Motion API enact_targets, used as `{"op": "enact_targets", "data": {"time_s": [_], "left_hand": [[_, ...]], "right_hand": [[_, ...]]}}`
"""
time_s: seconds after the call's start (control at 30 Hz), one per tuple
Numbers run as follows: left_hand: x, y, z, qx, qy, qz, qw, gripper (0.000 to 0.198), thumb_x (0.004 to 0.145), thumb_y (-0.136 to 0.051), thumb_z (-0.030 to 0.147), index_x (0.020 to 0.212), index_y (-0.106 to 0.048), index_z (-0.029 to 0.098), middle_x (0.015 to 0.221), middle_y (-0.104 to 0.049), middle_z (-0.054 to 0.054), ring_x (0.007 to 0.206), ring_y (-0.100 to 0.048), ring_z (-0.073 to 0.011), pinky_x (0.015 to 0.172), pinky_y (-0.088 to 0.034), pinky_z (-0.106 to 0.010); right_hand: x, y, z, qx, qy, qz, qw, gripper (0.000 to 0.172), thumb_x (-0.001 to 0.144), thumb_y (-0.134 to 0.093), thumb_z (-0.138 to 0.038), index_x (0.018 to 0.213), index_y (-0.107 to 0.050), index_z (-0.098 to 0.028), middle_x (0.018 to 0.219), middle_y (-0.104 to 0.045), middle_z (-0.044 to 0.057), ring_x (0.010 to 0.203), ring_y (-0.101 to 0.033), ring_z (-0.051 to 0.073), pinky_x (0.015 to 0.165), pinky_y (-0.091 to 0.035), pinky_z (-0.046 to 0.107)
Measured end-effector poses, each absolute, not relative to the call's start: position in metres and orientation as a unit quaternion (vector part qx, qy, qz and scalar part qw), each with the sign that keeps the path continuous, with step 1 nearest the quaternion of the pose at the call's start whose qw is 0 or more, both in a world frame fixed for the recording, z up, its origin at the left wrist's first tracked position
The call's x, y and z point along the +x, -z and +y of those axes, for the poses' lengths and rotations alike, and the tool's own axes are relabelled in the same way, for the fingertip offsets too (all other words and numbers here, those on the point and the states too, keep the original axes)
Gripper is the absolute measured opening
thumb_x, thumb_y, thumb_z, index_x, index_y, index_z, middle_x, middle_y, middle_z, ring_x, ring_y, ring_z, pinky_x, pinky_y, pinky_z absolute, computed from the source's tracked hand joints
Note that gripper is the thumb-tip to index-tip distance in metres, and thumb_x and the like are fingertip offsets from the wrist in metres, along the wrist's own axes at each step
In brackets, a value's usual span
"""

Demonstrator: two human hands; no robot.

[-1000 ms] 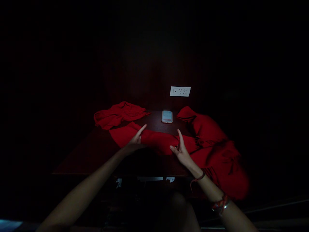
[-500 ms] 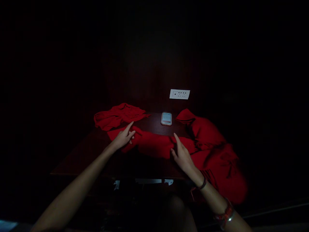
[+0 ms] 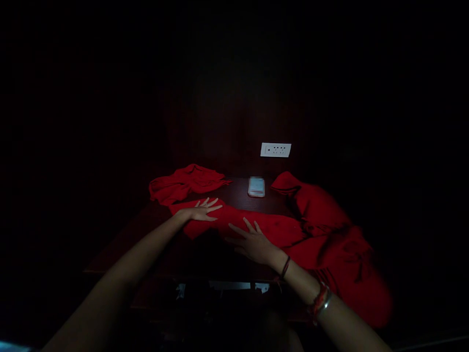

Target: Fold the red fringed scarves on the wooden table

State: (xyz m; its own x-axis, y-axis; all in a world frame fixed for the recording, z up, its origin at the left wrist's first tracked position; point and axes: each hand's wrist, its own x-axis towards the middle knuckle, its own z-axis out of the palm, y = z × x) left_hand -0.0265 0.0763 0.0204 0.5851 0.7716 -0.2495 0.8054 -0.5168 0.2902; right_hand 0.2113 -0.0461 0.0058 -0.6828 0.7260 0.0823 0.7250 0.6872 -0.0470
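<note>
The screen of the phone (image 3: 256,187) glows, but it is too blurred for any writing to be read. The red cloth strip (image 3: 271,227) lies across the middle of the surface (image 3: 238,197), nearer the person than the phone, its long axis running left to right with the right end slightly nearer. That end meets a larger red cloth (image 3: 322,205); the left end lies by a crumpled red cloth (image 3: 190,181). The left hand (image 3: 205,211), fingers spread and pointing right, is over the strip's left part; the right hand (image 3: 255,244), fingers also spread, points left at its near edge, and how firmly either presses I cannot tell. The surface is dark and wood-like, against a wall with a white socket plate (image 3: 276,150), and deep shadow fills most of the room
</note>
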Motion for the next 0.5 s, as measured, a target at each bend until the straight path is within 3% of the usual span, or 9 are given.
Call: {"op": "enact_targets", "data": {"time_s": [0.23,0.37,0.5], "left_hand": [[-0.021,-0.035,0.076,0.860,0.099,0.455,0.208,0.089,0.054,-0.062,0.048,0.130,-0.019,0.028,0.137,0.005,-0.008,0.120,0.010,-0.0365,0.092,-0.006,-0.055],[-0.014,-0.033,0.081,0.852,0.147,0.454,0.218,0.105,0.043,-0.069,0.044,0.131,-0.014,0.026,0.136,0.009,-0.009,0.119,0.010,-0.0389,0.091,-0.008,-0.056],[-0.011,-0.033,0.086,0.842,0.176,0.463,0.213,0.111,0.039,-0.071,0.042,0.131,-0.011,0.027,0.135,0.014,-0.009,0.117,0.012,-0.0402,0.090,-0.009,-0.057]], "right_hand": [[0.204,-0.029,-0.042,-0.371,-0.006,-0.928,0.034,0.043,0.079,-0.039,-0.042,0.121,-0.030,-0.045,0.138,-0.009,-0.006,0.121,-0.003,0.040,0.085,-0.013,0.066],[0.176,-0.021,-0.045,-0.430,0.089,-0.893,0.100,0.058,0.077,-0.045,-0.037,0.129,-0.024,-0.024,0.132,-0.028,0.010,0.121,-0.014,0.034,0.091,-0.013,0.060],[0.165,-0.001,-0.046,-0.441,0.135,-0.883,0.090,0.043,0.080,-0.040,-0.027,0.122,-0.038,-0.014,0.127,-0.035,0.016,0.118,-0.023,0.031,0.093,-0.017,0.055]]}}
